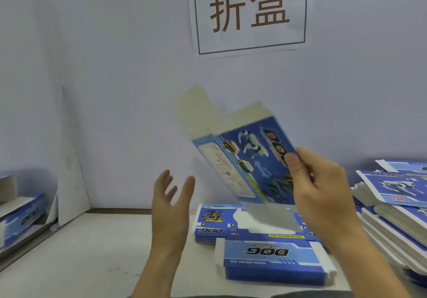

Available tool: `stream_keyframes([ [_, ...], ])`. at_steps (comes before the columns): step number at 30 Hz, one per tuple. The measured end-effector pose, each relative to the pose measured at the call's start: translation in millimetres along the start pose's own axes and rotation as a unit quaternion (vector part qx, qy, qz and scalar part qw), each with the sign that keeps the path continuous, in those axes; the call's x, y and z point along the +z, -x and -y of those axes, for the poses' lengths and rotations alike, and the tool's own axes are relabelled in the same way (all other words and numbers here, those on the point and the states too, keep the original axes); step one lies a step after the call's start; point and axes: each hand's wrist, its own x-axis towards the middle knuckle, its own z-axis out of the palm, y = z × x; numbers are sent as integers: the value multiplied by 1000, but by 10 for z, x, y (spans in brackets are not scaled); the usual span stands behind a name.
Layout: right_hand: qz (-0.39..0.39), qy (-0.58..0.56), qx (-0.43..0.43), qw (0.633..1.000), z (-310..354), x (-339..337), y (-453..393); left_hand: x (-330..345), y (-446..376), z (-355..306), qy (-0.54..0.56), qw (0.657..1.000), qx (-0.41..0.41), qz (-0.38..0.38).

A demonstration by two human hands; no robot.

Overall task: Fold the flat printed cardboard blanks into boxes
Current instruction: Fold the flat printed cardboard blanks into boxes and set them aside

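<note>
Hanging in the air above the desk (69, 251), well off its surface: a flat blue printed cardboard blank (245, 159) with toy-dog pictures and plain grey flaps at its top. Tilting with the long axis running from upper left, far, down to lower right, near. Being pinched along its right edge by the right hand (321, 189), thumb pressing on the printed face, fingers curling behind. Waiting just left of and below the blank, not touching it: the left hand (172, 196), palm up, fingers spread and holding nothing. Probably calling next for the left hand to be rising rightward to the free left edge, being the nearer one to it. Lying beneath: two low stacks of blue blanks (272, 260). Leaning at right: a taller pile of blanks (397, 207). Hanging on the far wall: a white paper sign (250, 13).
</note>
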Motion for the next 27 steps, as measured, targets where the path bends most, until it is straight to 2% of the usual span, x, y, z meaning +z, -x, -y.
stream_keyframes([
  [2,29,-114,18,993,181,12,-30,61,51,-147,71,996,10,56],
  [5,88,-197,75,974,295,84,30,124,93,-273,89,993,56,55],
  [10,101,-192,126,968,219,172,113,168,141,-354,68,993,73,64],
  [17,97,-159,135,973,184,236,150,180,163,-391,23,990,52,130],
  [21,91,-152,144,974,153,244,137,155,147,-396,-4,993,39,112],
  [27,57,-146,138,978,118,290,143,151,119,-349,-71,996,50,14],
])
